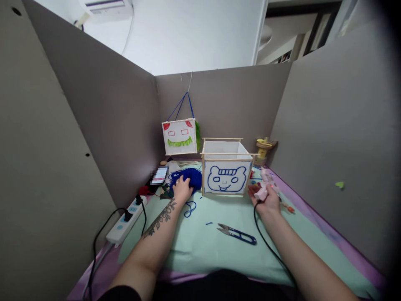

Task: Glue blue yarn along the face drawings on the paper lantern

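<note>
My left hand [183,189] rests on a tangled heap of blue yarn [194,179], its fingers curled into the strands. Held in my right hand [270,202] is a pink glue gun [262,192] with a black cord and a small red light. Between the hands stands an open-topped box lantern [227,177] of white panels and thin wooden sticks, a blue animal face drawn on its front. Blue-handled thread snips [238,235] lie in front of it, blades pointing left. A loose loop of blue yarn and short cut bits lie on the pale green sheet [194,251].
A decorated white lantern [179,138] hangs by blue cords at the back. To the left are a power strip [125,221] with plugs and a phone [159,175]. A yellow spool-like item [263,148] stands at back right. Grey partitions enclose the table on three sides.
</note>
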A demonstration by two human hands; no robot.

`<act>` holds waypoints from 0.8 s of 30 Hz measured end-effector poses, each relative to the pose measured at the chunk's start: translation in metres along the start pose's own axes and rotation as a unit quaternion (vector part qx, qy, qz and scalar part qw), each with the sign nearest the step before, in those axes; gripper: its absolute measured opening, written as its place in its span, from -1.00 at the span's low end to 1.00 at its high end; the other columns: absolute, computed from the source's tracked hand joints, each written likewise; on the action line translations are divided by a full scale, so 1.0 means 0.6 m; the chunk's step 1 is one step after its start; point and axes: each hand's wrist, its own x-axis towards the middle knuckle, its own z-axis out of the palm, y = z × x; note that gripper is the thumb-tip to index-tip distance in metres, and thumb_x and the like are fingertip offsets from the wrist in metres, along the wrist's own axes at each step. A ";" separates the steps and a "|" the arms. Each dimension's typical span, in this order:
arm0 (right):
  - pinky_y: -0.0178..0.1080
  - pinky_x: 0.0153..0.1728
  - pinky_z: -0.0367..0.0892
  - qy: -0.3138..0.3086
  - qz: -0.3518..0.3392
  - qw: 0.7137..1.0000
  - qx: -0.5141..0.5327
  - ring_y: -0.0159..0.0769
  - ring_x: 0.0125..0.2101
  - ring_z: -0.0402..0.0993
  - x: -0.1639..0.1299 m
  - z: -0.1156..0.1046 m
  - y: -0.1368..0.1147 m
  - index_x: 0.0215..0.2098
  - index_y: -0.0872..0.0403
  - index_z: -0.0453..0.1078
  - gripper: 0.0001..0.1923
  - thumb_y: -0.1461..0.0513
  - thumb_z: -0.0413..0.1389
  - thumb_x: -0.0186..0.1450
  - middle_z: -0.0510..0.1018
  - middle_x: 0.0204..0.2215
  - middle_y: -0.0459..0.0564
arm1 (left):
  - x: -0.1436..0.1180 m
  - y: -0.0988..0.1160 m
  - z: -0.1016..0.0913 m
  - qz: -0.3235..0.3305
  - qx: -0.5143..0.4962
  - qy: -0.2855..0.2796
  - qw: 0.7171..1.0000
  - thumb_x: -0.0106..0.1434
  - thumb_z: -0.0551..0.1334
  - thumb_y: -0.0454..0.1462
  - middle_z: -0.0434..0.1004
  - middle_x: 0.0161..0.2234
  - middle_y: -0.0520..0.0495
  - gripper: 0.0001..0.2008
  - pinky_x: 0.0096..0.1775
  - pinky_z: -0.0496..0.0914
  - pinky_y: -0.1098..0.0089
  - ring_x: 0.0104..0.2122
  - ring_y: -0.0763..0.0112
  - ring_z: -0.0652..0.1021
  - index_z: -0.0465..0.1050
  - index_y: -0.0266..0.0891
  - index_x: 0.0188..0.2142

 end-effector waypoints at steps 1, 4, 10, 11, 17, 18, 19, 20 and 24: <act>-0.27 -0.54 0.49 0.003 0.002 1.000 -0.002 -0.36 -0.59 0.49 0.000 0.000 -0.001 -0.31 0.09 0.30 -0.81 0.19 -0.09 0.33 0.49 -0.60 -0.11 | 0.003 -0.002 0.005 0.009 0.003 -0.012 1.000 0.15 0.17 -0.21 0.18 0.15 -0.23 -0.59 -0.02 0.25 0.05 0.09 0.00 0.27 0.30 -0.07 0.03; -0.26 -0.54 0.49 0.008 0.005 1.000 -0.005 -0.35 -0.59 0.49 0.002 -0.001 -0.002 -0.31 0.10 0.30 -0.80 0.18 -0.09 0.33 0.49 -0.61 -0.10 | 0.007 -0.007 0.016 0.030 0.003 -0.018 0.999 0.13 0.15 -0.30 0.34 -0.03 -0.20 -0.60 -0.12 0.32 0.21 -0.05 0.12 0.40 0.30 -0.10 0.00; -0.26 -0.54 0.48 0.005 0.010 1.000 -0.013 -0.35 -0.58 0.48 0.012 -0.011 0.001 -0.32 0.09 0.31 -0.79 0.15 -0.08 0.31 0.47 -0.60 -0.11 | 0.010 -0.016 0.015 0.036 -0.063 0.020 0.997 0.07 0.16 -0.42 0.41 -0.16 -0.16 -0.66 -0.13 0.31 0.34 -0.16 0.26 0.46 0.34 -0.19 -0.13; -0.25 -0.54 0.48 0.001 0.008 1.000 -0.013 -0.34 -0.58 0.49 0.014 -0.013 0.002 -0.31 0.09 0.31 -0.79 0.15 -0.08 0.31 0.48 -0.59 -0.11 | 0.012 -0.017 0.012 0.031 -0.080 0.036 0.996 0.06 0.15 -0.43 0.42 -0.16 -0.15 -0.67 -0.11 0.31 0.35 -0.16 0.27 0.46 0.34 -0.20 -0.15; -0.27 -0.57 0.46 -0.020 0.001 1.000 -0.003 -0.35 -0.58 0.47 0.023 -0.020 0.001 -0.30 0.10 0.31 -0.79 0.15 -0.07 0.29 0.47 -0.58 -0.10 | 0.027 -0.039 -0.037 0.010 -0.172 0.181 0.968 0.05 0.09 -0.47 0.42 -0.16 -0.08 -0.68 -0.02 0.29 0.39 -0.09 0.33 0.41 0.32 -0.20 -0.19; -0.27 -0.57 0.46 -0.021 0.003 1.000 -0.002 -0.35 -0.58 0.47 0.024 -0.020 0.001 -0.29 0.10 0.31 -0.79 0.15 -0.07 0.29 0.47 -0.58 -0.10 | 0.028 -0.048 -0.050 0.000 -0.175 0.214 0.961 0.06 0.07 -0.47 0.40 -0.14 -0.10 -0.68 0.01 0.27 0.39 -0.07 0.34 0.40 0.31 -0.21 -0.17; -0.27 -0.56 0.46 -0.022 0.005 1.000 -0.001 -0.35 -0.58 0.47 0.024 -0.020 0.001 -0.29 0.09 0.31 -0.80 0.15 -0.07 0.29 0.47 -0.58 -0.11 | 0.030 -0.059 -0.064 -0.020 -0.170 0.243 0.955 0.08 0.06 -0.46 0.39 -0.11 -0.12 -0.67 0.03 0.26 0.39 -0.04 0.33 0.38 0.30 -0.22 -0.15; -0.27 -0.57 0.46 -0.022 0.005 1.000 0.000 -0.35 -0.58 0.47 0.025 -0.020 0.001 -0.28 0.09 0.31 -0.80 0.15 -0.06 0.29 0.47 -0.58 -0.11 | 0.031 -0.070 -0.077 -0.043 -0.159 0.265 0.950 0.11 0.04 -0.45 0.36 -0.07 -0.13 -0.67 0.06 0.24 0.36 -0.01 0.32 0.36 0.29 -0.22 -0.12; -0.26 -0.57 0.45 -0.016 0.004 1.000 -0.002 -0.34 -0.59 0.47 0.027 -0.022 0.003 -0.25 0.09 0.31 -0.80 0.14 -0.04 0.28 0.46 -0.59 -0.12 | 0.029 -0.097 -0.110 -0.175 -0.081 0.285 0.939 0.15 0.07 -0.38 0.12 0.15 -0.23 -0.57 0.10 0.18 0.15 0.15 0.09 0.18 0.22 -0.21 0.05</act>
